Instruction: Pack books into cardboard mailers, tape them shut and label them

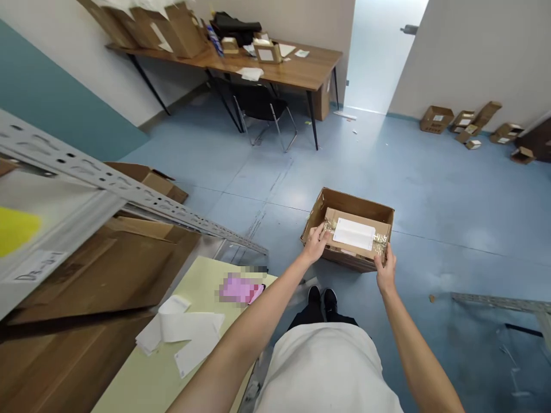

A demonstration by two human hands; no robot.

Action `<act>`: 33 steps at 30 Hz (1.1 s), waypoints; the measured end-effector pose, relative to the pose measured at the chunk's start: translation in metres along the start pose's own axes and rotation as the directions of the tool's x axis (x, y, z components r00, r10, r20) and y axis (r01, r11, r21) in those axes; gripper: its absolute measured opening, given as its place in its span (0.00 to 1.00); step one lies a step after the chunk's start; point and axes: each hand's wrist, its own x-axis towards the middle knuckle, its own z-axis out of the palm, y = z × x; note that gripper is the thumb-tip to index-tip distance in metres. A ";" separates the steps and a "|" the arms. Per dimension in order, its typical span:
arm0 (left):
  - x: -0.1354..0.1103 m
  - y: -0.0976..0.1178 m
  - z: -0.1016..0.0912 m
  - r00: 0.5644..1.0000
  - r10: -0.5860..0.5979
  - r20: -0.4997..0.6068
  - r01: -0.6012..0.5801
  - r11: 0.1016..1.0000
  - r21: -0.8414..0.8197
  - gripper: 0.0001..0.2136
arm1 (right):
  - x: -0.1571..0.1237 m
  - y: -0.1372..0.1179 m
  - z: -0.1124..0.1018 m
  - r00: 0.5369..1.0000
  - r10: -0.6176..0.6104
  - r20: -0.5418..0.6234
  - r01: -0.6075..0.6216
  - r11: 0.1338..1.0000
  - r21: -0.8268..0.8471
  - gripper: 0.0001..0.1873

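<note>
Both my hands grip a small taped cardboard box (357,215) that carries a white label (354,233) on its top. My left hand (316,244) is closed on its left end, and my right hand (386,268) on its right end. Shiny clear tape wraps both ends. Beneath or inside, a larger open-topped carton (357,199) surrounds the small box; I cannot tell whether the box touches the carton's bottom. The carton's near wall is partly hidden by the box and my hands.
A pale yellow table (202,275) at lower left bears paper strips (189,327) and a blurred pink item (239,288). Metal shelving (129,189) with large cartons stands left. Further off are a wooden desk (297,71), a black chair (258,103) and several small boxes (436,119) by the wall.
</note>
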 end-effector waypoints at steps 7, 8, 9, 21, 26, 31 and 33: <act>-0.009 -0.019 0.008 0.990 -0.049 0.135 0.042 0.998 0.057 0.29 | -0.014 0.002 0.008 0.988 0.013 0.154 -0.015 1.000 0.012 0.41; -0.019 -0.024 0.006 0.989 -0.050 0.136 0.044 0.998 0.050 0.28 | -0.018 0.001 0.009 0.986 0.021 0.163 -0.026 0.999 0.027 0.40; -0.030 -0.029 0.003 0.990 -0.063 0.127 0.058 0.997 0.041 0.27 | -0.021 0.000 0.010 0.985 0.027 0.173 -0.034 0.999 0.039 0.40; -0.183 -0.081 -0.027 0.846 -0.502 -0.178 0.450 0.853 -0.265 0.23 | -0.020 -0.031 0.084 0.720 -0.114 0.684 0.053 0.992 0.110 0.31; -0.248 -0.083 -0.044 0.701 -0.606 -0.376 0.449 0.784 -0.428 0.22 | -0.052 -0.073 0.126 0.449 -0.199 0.871 0.119 0.979 0.163 0.28; -0.317 -0.084 -0.063 0.568 -0.647 -0.508 0.410 0.758 -0.508 0.23 | -0.123 -0.103 0.155 0.194 -0.290 0.937 0.190 0.948 0.254 0.31; -0.347 -0.085 -0.071 0.533 -0.655 -0.536 0.408 0.753 -0.516 0.25 | -0.157 -0.114 0.162 0.086 -0.312 0.946 0.198 0.936 0.290 0.31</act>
